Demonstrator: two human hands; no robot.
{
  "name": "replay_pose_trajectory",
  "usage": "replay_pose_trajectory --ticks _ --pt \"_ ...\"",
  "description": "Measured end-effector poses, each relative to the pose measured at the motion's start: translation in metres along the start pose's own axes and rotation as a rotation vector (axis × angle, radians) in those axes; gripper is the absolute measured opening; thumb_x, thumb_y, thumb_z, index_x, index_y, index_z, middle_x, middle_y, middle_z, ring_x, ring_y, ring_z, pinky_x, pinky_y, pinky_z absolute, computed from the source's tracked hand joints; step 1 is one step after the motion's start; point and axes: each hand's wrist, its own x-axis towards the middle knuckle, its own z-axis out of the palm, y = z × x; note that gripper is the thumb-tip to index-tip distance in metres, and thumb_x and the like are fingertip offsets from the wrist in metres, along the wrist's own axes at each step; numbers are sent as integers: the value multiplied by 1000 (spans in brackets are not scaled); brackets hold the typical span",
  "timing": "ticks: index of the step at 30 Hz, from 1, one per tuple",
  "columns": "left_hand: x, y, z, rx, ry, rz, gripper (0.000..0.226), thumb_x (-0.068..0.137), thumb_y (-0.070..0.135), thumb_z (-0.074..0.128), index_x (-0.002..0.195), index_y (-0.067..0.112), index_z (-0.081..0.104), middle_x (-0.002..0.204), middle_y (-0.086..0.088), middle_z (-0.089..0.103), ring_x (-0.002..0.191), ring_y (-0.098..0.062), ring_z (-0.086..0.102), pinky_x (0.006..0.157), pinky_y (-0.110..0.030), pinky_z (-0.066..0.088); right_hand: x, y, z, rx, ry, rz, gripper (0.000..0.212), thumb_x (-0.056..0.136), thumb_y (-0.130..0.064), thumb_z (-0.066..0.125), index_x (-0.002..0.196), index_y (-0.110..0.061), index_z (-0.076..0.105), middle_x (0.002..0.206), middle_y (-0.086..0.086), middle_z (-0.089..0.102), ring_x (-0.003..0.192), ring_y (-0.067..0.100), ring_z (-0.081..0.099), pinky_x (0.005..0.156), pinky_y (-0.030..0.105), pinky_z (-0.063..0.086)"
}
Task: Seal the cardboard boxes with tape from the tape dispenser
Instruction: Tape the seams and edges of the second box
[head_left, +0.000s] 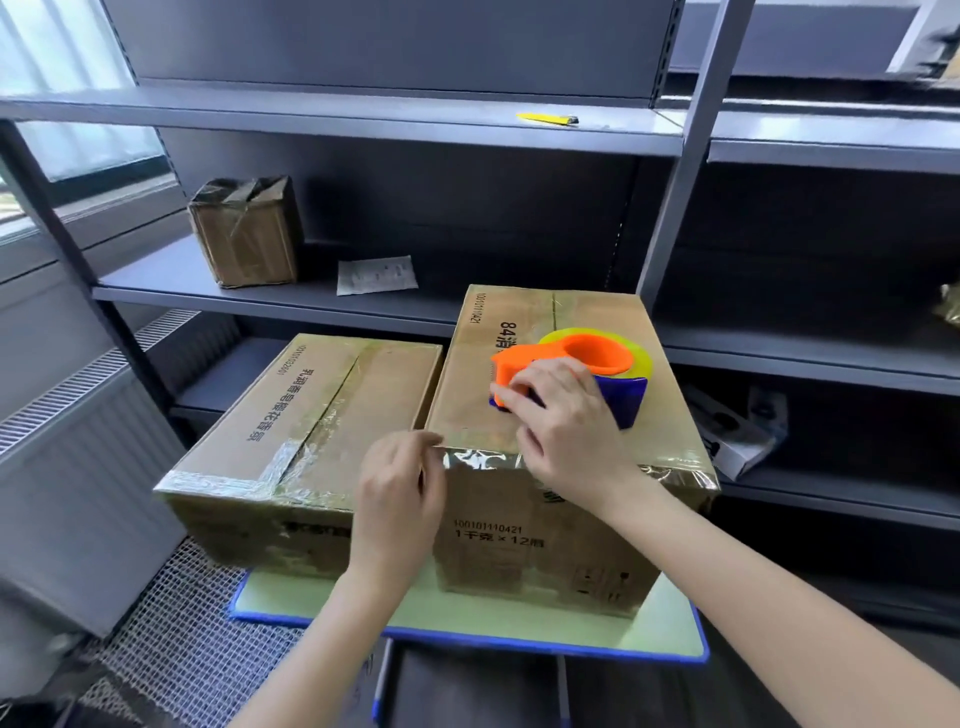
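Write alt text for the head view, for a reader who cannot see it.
A person's right hand grips an orange tape dispenser on top of the taller cardboard box while the left hand pinches the tape at its near edge. A lower taped box sits beside it, before grey shelves.

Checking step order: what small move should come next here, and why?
Probably press the tape flat at the near left corner of the taller box: the left hand pinches it there, wrinkled, while the right hand grips the tape dispenser on top.
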Motion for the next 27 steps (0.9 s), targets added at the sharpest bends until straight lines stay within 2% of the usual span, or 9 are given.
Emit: replay_pose_trajectory --ticks 3,5,8,12,18,20,22,24,27 --pt "6 -19 -14 -59 7 -283 16 93 7 46 83 7 58 78 -2 59 75 -18 51 64 -19 31 15 -20 4 225 -203 -8 39 84 -2 48 120 -4 63 113 13 64 113 29 55 102 36 39" --pt "11 -32 -18 -124 -103 -365 23 96 10 45 79 7 61 75 0 60 74 -14 53 64 -14 35 23 -25 11 358 -388 23 43 94 -2 43 136 -8 49 141 7 48 138 19 33 112 25 21" --pt "15 -36 -18 -152 -262 -319 35 100 22 41 73 10 61 70 0 61 69 -8 54 61 -17 35 31 -26 27 455 -525 68 43 100 -8 36 143 -13 39 152 -3 32 145 9 11 115 24 10" --pt "14 -29 -12 -203 -321 -266 37 98 26 46 60 25 48 52 10 46 52 1 45 52 -16 30 29 -23 39 483 -621 106 42 103 -17 34 144 -13 35 153 -3 29 145 11 13 116 22 5" --pt "14 -46 -3 -162 -337 -248 17 88 19 64 73 12 68 65 2 66 64 -13 61 64 -29 48 29 -22 39 418 -651 46 48 102 -25 38 147 -13 27 155 -4 20 145 10 10 112 17 0" --pt "16 -47 -5 -152 -333 -226 14 87 17 66 72 15 68 63 6 65 62 -9 60 62 -27 46 28 -23 39 363 -658 16 57 99 -33 44 149 -15 22 156 -6 16 145 10 7 111 16 -1" --pt "18 -44 -8 -41 -327 -175 23 87 25 65 65 19 63 53 9 56 52 -7 52 52 -19 35 28 -22 39 332 -660 -3 61 97 -33 48 149 -16 20 156 -7 14 145 10 7 108 15 -2" --pt "19 -43 -8 139 -324 -54 38 89 30 62 55 19 51 43 3 45 44 -17 46 46 -20 26 29 -22 39 331 -664 -6 62 97 -30 49 149 -16 20 156 -7 15 145 10 7 109 15 -1" --pt "16 -51 -3 283 -270 109 41 85 32 62 50 20 44 36 -3 43 38 -26 45 51 -27 38 29 -22 40 322 -669 -8 62 97 -26 51 149 -15 20 156 -6 15 145 11 8 112 19 2"
